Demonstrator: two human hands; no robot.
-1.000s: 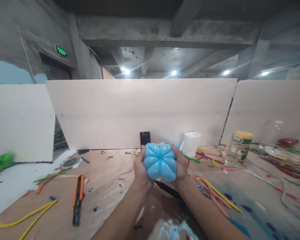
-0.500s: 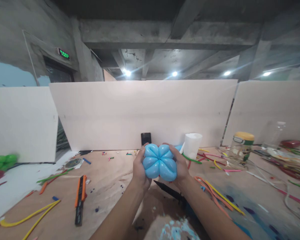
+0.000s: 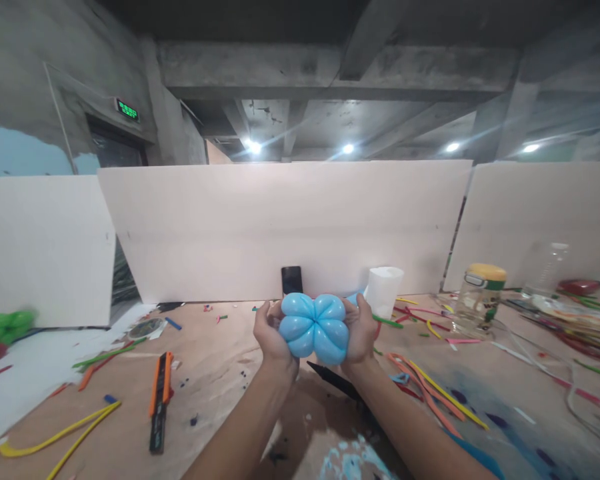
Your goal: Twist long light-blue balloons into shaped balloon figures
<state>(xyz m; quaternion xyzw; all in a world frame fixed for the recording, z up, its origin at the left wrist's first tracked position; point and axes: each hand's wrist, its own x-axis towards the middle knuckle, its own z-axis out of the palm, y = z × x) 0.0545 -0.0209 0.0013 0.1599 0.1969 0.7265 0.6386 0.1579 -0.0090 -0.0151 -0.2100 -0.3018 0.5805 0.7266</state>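
A light blue balloon flower [image 3: 314,327], made of rounded petals meeting at a twisted centre, sits between my two hands above the table. My left hand [image 3: 274,339] cups it from the left, thumb raised away from the petals. On the opposite side my right hand [image 3: 361,333] supports it the same way, its thumb also lifted. Most fingers of both hands are hidden behind the petals. Below the flower, close to my right wrist, lies a black pointed tool [image 3: 333,379], partly covered by my forearm.
An orange and black utility knife [image 3: 160,403] lies at left. Long uninflated balloons [image 3: 430,393] are scattered at right. A white paper roll [image 3: 384,292], a black phone [image 3: 291,280] and a yellow-lidded jar [image 3: 480,300] stand near the white board [image 3: 290,227]. Green balloons [image 3: 5,327] sit far left.
My thumbs have lifted off the petals and spread outward. The balloon flower has shifted slightly left and tipped a little, now resting between the cupped hands.
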